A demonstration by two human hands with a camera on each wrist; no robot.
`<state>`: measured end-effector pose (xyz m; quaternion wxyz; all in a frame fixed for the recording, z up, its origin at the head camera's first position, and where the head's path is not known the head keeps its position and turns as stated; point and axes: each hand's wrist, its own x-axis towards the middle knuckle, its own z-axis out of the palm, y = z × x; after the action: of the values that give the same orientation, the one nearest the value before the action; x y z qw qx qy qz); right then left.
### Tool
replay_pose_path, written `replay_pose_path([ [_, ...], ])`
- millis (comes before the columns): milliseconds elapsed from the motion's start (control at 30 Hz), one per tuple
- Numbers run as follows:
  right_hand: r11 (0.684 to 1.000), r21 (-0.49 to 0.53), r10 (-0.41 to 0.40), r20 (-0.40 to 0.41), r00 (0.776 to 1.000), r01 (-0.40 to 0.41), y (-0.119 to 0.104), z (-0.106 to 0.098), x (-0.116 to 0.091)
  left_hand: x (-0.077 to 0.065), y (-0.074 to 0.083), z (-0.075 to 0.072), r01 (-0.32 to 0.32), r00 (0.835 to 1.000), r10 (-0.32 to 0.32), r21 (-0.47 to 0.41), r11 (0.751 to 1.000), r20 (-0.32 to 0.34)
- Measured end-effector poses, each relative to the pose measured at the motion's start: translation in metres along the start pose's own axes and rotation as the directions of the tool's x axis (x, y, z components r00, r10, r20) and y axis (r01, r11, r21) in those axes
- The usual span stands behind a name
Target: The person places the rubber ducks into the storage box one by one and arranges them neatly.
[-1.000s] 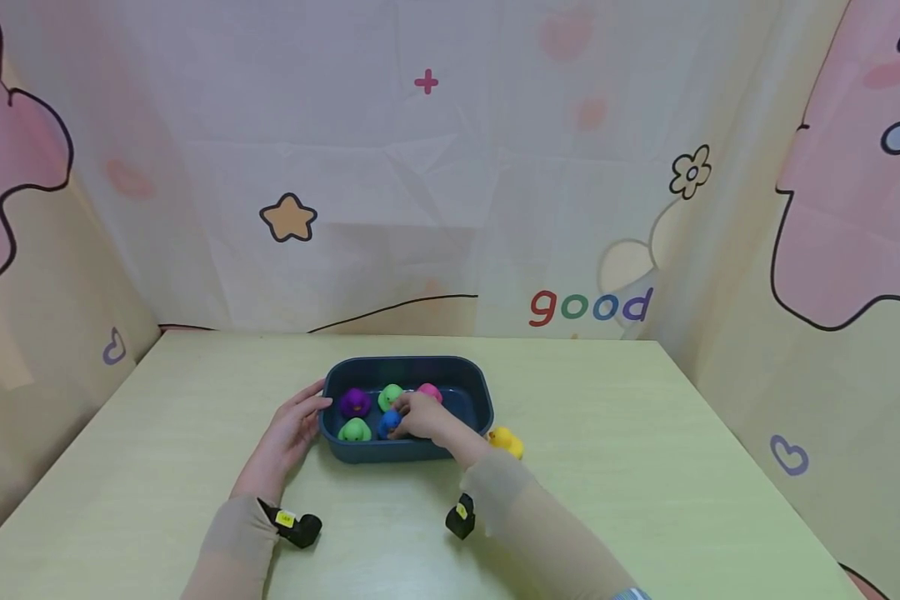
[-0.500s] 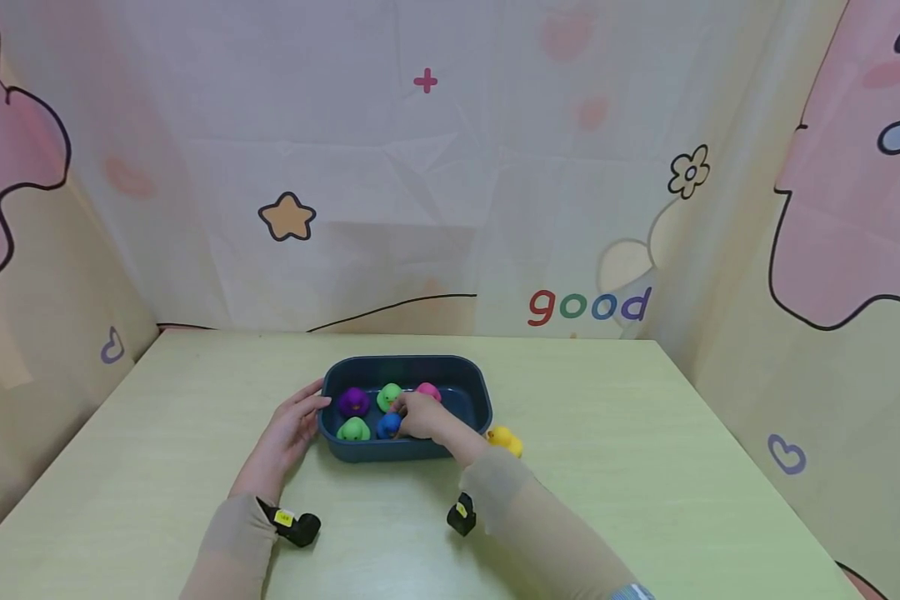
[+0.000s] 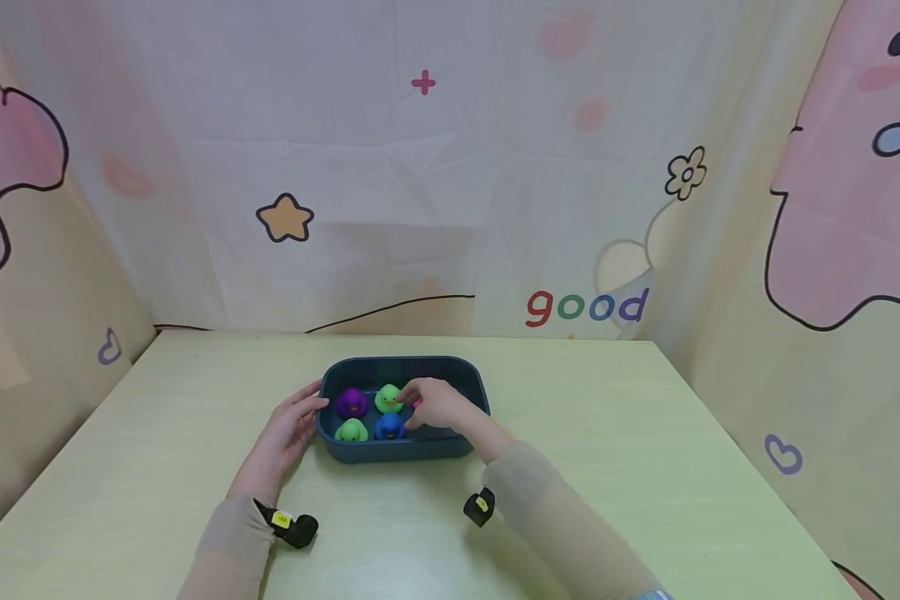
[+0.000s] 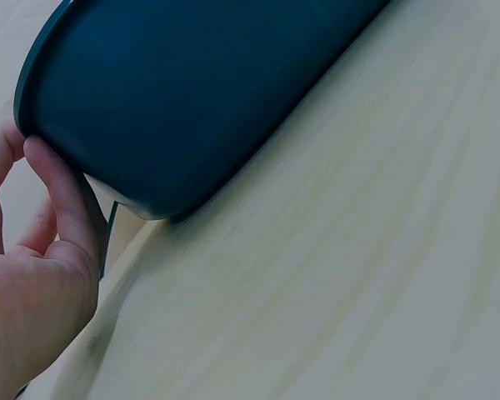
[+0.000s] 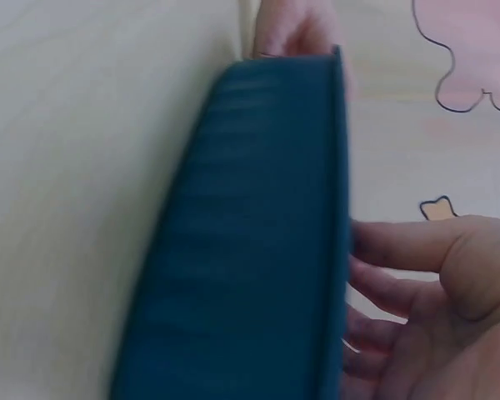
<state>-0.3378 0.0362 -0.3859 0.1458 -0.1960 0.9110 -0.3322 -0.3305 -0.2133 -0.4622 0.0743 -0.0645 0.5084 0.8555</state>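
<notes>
A dark blue basin (image 3: 397, 452) stands on the table with small toy ducks in it. My left hand (image 3: 288, 433) holds its left end, digits at the rim, as the left wrist view shows. My right hand (image 3: 442, 406) reaches in over the near wall, thumb and fingers apart. Just left of these fingers are a green duck (image 3: 388, 399) and a blue duck (image 3: 389, 427). A bit of pink duck (image 3: 417, 403) shows between them, the remainder hidden. In the right wrist view the wall (image 5: 242, 250) hides the fingertips.
A purple duck (image 3: 352, 403) and another green duck (image 3: 351, 430) sit at the basin's left end. The pale wooden table (image 3: 630, 467) runs back to a printed cloth backdrop (image 3: 390, 275). Black wrist cameras (image 3: 294, 527) hang under both forearms.
My right hand has drawn off the blue duck and shifted right and up. The blue duck now shows fully. The yellow duck outside the basin is now hidden by my right forearm. The left hand stays put.
</notes>
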Motion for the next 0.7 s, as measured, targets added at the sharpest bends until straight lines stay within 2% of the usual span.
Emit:
replay_pose_path([
  [200,0.998,-0.042,-0.043,-0.015,0.999,0.042,0.005,-0.018,-0.013,0.000,0.000,-0.001,-0.003,1.000,0.003,-0.002,1.000,-0.007],
  [367,0.995,-0.047,-0.087,-0.084,0.993,0.083,0.017,-0.030,-0.027,0.001,-0.001,-0.001,0.003,1.000,-0.003,-0.012,1.000,-0.001],
  [533,0.999,0.027,-0.021,-0.186,0.982,0.027,0.032,-0.040,-0.043,0.001,0.000,-0.001,0.006,1.000,-0.006,-0.020,1.000,0.011],
  [700,0.995,0.103,0.045,-0.282,0.958,-0.017,0.049,-0.050,-0.057,0.000,-0.001,-0.001,0.002,1.000,-0.002,-0.044,0.999,-0.014],
])
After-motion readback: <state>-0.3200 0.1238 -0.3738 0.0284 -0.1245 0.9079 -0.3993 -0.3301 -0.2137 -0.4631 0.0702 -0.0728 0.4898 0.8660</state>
